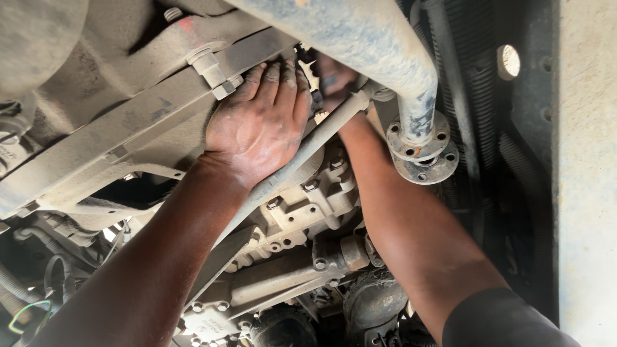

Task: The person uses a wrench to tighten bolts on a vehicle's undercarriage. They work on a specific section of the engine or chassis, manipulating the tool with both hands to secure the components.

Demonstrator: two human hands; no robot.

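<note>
— Where is your right hand (331,80) fitting?
— It is squeezing between the grey pipe (379,45) and the slanting rod (302,151).
— And your left hand (260,125)?
— It is lying flat under the crossmember (116,138); its bolt (215,71) is crowding your fingers.

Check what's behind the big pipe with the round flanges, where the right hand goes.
Behind the pipe only part of the right hand shows, reaching up beside a thin rod. Its fingertips and whatever they touch are covered by the pipe. The left hand lies flat on the crossmember.
</note>
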